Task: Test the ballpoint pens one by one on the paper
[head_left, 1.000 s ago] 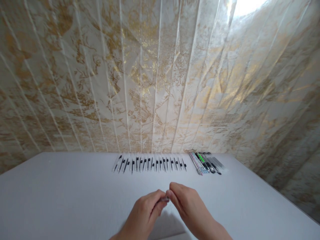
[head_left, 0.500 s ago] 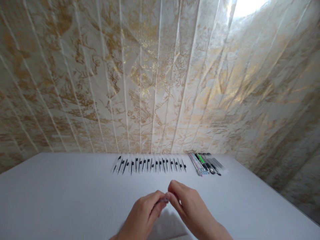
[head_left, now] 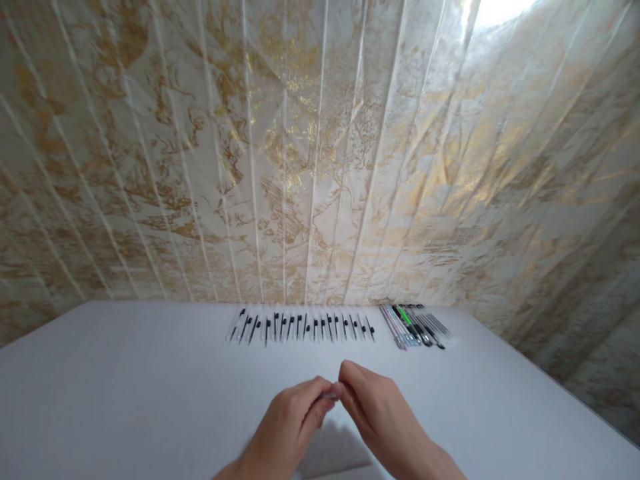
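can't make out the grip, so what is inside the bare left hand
A slim, greyish item shows only partly inside the bare left hand; the rest, and so its full shape, is covered.

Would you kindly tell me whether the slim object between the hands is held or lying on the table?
Held: the left hand grips the slim object, its visible end at the right hand.

A white table [head_left: 150, 393] spreads wide; along its far edge lies a row of slim clear pieces with black parts [head_left: 299, 319]; just right of these lie bunched pens [head_left: 399, 327], one partly bright green, beside thin grey rods [head_left: 437, 325].
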The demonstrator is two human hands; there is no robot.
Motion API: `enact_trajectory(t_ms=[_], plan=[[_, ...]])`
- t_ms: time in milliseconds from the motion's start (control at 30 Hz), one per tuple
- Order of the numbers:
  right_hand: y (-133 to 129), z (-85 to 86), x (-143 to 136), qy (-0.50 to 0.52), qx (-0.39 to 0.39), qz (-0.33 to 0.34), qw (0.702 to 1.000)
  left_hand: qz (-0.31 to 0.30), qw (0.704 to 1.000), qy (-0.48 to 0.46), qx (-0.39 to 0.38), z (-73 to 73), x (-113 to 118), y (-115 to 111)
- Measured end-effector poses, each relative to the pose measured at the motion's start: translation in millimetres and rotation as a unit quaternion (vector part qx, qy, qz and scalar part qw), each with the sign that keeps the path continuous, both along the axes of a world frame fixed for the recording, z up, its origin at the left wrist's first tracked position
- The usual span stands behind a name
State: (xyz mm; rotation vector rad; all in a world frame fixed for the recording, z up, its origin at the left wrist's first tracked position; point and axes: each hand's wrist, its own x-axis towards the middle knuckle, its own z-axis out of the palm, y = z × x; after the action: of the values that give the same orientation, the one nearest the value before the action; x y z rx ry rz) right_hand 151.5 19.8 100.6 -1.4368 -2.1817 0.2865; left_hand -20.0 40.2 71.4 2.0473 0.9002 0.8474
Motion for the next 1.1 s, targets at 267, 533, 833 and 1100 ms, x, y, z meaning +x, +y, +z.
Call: enact_trajectory(t_ms=[267,533,833,1100], plan=[[0.3,2.3,1.9,0.125,-0.124,-0.008,0.984,0.016,0.999,-0.041,0.02,2.2,-3.6,1.8],[-0.2,5.1,-4.1,0.288,-0.228,0.106,0.924,0.014,0.981,-0.167,-0.093,30.1,13.9,-0.2],[-3.2,78.8,75.5,0.317,-0.153,0.02,0.936,-0.084,0.97,0.186,0.131,-13.8,43.8,33.9],[-54.0,1.6,20.7,0.463,-0.163,-0.068,0.869,0.018,0.986,0.149,0.07,-6.0,17.6,35.0]])
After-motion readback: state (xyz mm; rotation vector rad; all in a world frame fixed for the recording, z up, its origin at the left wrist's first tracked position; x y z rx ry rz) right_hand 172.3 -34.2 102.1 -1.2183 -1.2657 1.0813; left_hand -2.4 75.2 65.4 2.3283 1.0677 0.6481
